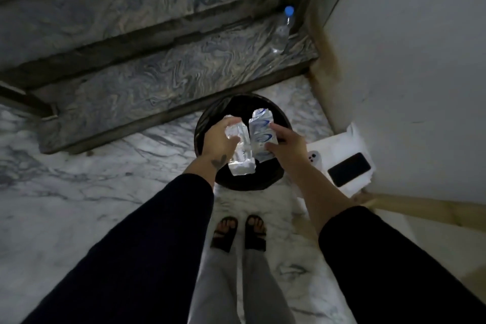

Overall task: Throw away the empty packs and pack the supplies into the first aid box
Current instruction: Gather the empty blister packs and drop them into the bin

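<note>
A round black bin [210, 116] stands on the marble floor in front of my feet. My left hand [218, 138] is over it, closed on a clear crinkled empty pack [240, 158]. Beside it my right hand [288, 146] grips a white empty pack with blue print [261, 134]. Both packs hang above the bin's dark opening. The first aid box is not in view.
Marble stair steps [157, 71] rise behind the bin, with a blue-capped plastic bottle [282, 30] on the lowest step at right. A low white ledge [349, 139] to the right holds a black phone [348, 169] and a white device [314, 159]. A white wall stands at right.
</note>
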`<action>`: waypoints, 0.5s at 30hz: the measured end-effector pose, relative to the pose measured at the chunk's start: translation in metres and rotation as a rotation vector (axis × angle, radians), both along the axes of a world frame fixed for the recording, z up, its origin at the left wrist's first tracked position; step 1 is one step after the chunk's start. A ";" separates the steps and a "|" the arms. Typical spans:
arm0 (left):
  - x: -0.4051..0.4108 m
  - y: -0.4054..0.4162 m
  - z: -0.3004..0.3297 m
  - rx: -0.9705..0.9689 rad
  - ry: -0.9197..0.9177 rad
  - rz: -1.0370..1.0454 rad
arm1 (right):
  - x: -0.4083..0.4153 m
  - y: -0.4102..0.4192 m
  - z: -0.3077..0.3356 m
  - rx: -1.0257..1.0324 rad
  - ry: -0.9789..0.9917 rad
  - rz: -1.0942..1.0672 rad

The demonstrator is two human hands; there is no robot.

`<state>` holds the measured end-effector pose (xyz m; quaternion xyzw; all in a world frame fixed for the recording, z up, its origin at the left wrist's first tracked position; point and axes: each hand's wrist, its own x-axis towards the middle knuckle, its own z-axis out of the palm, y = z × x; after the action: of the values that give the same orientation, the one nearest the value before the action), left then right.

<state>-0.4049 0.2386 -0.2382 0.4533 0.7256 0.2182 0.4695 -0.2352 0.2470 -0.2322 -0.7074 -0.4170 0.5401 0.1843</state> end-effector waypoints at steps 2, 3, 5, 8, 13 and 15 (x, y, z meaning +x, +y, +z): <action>-0.008 0.007 -0.023 -0.120 -0.041 -0.013 | -0.004 0.005 -0.024 -0.073 0.025 0.042; -0.012 0.009 -0.032 -0.196 -0.050 -0.018 | -0.004 0.006 -0.035 -0.124 0.009 0.076; -0.021 0.012 -0.046 -0.284 -0.032 -0.041 | -0.004 0.006 -0.051 -0.211 -0.024 0.119; -0.023 0.020 -0.049 -0.237 -0.008 -0.119 | -0.004 0.007 -0.062 -0.257 -0.035 0.145; -0.012 0.033 -0.014 -0.210 0.029 -0.196 | -0.003 0.015 -0.028 -0.183 -0.156 0.213; -0.008 0.039 0.010 -0.191 0.060 -0.284 | 0.000 0.017 0.001 -0.119 -0.215 0.262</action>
<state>-0.4126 0.2777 -0.2279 0.5110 0.6853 0.0660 0.5146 -0.2351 0.2644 -0.2314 -0.7102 -0.4904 0.5045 0.0244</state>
